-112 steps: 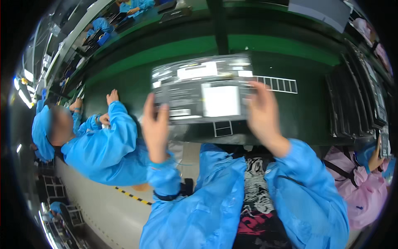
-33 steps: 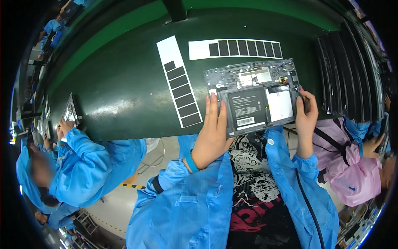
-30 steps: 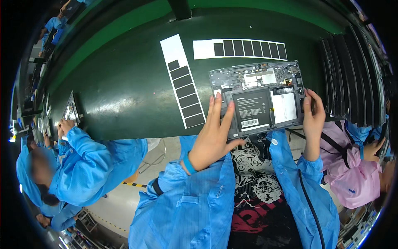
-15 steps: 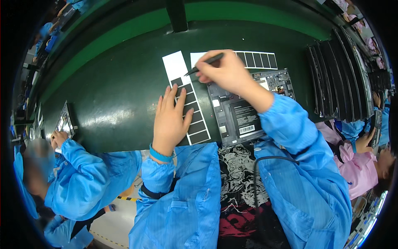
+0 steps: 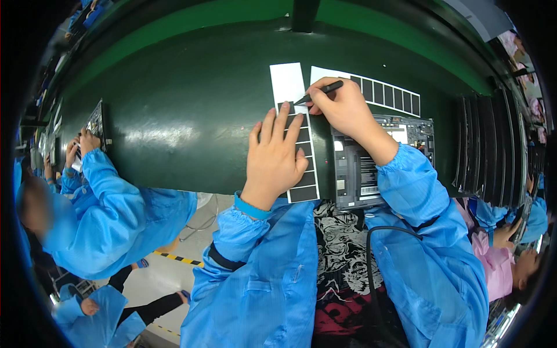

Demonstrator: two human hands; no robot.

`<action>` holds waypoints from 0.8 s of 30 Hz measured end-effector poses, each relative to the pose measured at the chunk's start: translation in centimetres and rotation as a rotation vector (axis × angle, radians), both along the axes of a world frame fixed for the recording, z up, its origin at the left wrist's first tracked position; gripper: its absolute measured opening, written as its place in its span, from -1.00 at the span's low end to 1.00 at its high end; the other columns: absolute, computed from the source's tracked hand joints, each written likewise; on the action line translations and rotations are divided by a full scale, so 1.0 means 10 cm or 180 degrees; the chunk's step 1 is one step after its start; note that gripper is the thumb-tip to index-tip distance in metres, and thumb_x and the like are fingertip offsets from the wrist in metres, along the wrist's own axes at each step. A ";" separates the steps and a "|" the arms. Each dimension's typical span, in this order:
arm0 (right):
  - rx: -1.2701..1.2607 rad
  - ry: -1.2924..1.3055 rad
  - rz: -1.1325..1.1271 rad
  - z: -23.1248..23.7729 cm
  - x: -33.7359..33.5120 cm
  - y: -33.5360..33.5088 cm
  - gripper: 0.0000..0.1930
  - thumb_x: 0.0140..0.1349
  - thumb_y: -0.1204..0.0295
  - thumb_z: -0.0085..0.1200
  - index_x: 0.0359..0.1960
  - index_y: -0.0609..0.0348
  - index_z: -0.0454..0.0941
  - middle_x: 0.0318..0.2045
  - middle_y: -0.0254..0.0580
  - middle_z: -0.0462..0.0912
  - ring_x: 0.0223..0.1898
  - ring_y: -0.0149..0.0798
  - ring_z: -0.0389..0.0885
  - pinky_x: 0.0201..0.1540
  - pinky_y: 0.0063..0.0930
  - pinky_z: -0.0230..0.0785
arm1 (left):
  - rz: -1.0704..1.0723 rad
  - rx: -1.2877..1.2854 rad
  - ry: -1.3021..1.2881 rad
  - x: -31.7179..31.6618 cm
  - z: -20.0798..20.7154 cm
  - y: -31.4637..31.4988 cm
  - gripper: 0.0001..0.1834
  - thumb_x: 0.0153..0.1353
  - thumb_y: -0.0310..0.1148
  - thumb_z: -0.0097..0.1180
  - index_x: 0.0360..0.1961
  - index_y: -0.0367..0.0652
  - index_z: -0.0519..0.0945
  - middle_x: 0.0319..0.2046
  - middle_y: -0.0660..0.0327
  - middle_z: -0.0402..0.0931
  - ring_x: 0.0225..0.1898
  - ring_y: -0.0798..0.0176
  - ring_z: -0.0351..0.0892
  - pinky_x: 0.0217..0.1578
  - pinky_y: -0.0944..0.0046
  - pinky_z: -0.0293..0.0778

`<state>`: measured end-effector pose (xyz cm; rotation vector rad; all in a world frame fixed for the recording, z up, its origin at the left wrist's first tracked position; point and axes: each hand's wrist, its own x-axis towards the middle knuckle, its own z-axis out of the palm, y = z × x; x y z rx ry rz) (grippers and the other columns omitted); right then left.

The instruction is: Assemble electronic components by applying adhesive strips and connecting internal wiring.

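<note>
My left hand (image 5: 275, 153) lies flat with fingers spread on a white sheet (image 5: 287, 81) that carries a column of black rectangular stickers. My right hand (image 5: 345, 107) pinches a pair of black tweezers (image 5: 325, 91), seen almost edge-on. Their tip touches or hovers just over the edge of the topmost black sticker (image 5: 285, 107), close to my left fingertips. Under my right forearm sits an opened laptop base (image 5: 348, 174), its battery and circuit board exposed and partly covered by the arm. A second sheet of black stickers (image 5: 394, 97) lies behind the laptop, partly hidden by my right hand.
At the right edge of the dark green table (image 5: 191, 122) stands a row of upright dark panels (image 5: 487, 145). To the left, a co-worker in a blue smock (image 5: 116, 214) handles a circuit board (image 5: 97, 124). Another person in pink (image 5: 493, 255) sits at the right.
The whole view has swung, so the sheets, laptop and hands appear farther right. The tweezers' tip stays at the top sticker, and my left hand still presses the sheet.
</note>
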<state>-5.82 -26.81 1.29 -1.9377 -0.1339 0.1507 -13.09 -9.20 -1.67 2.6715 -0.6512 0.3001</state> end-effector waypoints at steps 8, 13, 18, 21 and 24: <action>0.0329 -0.0240 -0.0084 -0.05 -0.05 0.04 -0.70 0.17 0.46 0.00 -0.15 0.45 0.59 -0.52 -0.07 0.69 -0.42 -0.35 0.71 -0.31 -0.54 0.50 | 0.0027 0.0014 -0.0234 -0.02 -0.03 -0.02 -0.37 -0.05 -0.27 0.09 0.16 -0.12 0.46 0.27 -0.05 0.25 0.26 -0.10 0.24 0.19 -0.17 0.19; 0.0471 -0.0276 -0.0084 -0.05 -0.09 0.04 -0.70 0.22 0.49 -0.03 -0.09 0.46 0.57 -0.49 -0.10 0.68 -0.40 -0.35 0.71 -0.30 -0.56 0.51 | 0.0042 0.0145 -0.0169 -0.03 -0.03 -0.06 -0.28 -0.03 -0.29 0.06 0.27 -0.09 0.36 0.28 -0.07 0.21 0.25 -0.17 0.23 0.22 -0.15 0.16; 0.0847 -0.0219 -0.0216 0.14 -0.22 -0.04 -0.73 0.24 0.52 0.00 -0.08 0.42 0.57 -0.40 -0.13 0.68 -0.35 -0.34 0.71 -0.29 -0.59 0.52 | -0.0017 0.0017 -0.0168 -0.03 -0.04 -0.07 -0.31 -0.03 -0.32 0.07 0.24 -0.12 0.37 0.28 -0.08 0.21 0.24 -0.18 0.23 0.23 -0.16 0.16; 0.0896 -0.0351 -0.0377 0.34 -0.45 -0.44 -0.79 0.31 0.50 0.03 -0.11 0.41 0.53 -0.37 -0.13 0.65 -0.33 -0.32 0.71 -0.27 -0.53 0.57 | -0.0116 -0.0196 -0.0022 -0.01 -0.02 -0.01 -0.33 -0.02 -0.35 0.09 0.22 -0.12 0.37 0.30 -0.07 0.18 0.27 -0.19 0.18 0.25 -0.15 0.12; 0.1137 -0.0136 -0.0452 0.37 -0.70 -1.01 -0.79 0.33 0.48 0.00 -0.16 0.43 0.52 -0.33 0.03 0.66 -0.28 -0.11 0.72 -0.22 -0.43 0.62 | -0.0122 -0.0340 0.0395 -0.02 0.08 0.06 -0.33 0.03 -0.38 0.13 0.25 -0.12 0.34 0.34 -0.07 0.12 0.33 -0.21 0.08 0.30 -0.12 0.04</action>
